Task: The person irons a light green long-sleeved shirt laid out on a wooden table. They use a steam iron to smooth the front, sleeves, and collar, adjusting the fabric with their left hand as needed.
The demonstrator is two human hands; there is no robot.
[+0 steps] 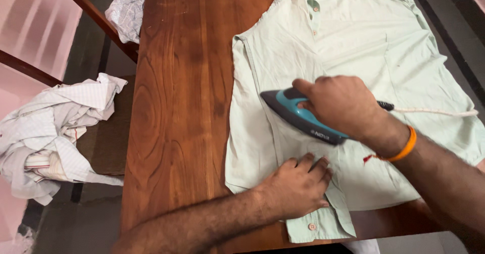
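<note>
My right hand (339,105) grips the iron (298,115) on the shirt (353,42); my left hand (298,186), open, presses the shirt flat.

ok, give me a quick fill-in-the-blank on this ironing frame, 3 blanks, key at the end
1. The right hand grips a teal and dark ____ on the pale green shirt.
2. The left hand lies flat on the shirt's ____ edge, near a button.
3. The shirt is spread on a ____ table; crumpled white clothes lie to the left of it.

Missing words: iron; lower; wooden
</note>
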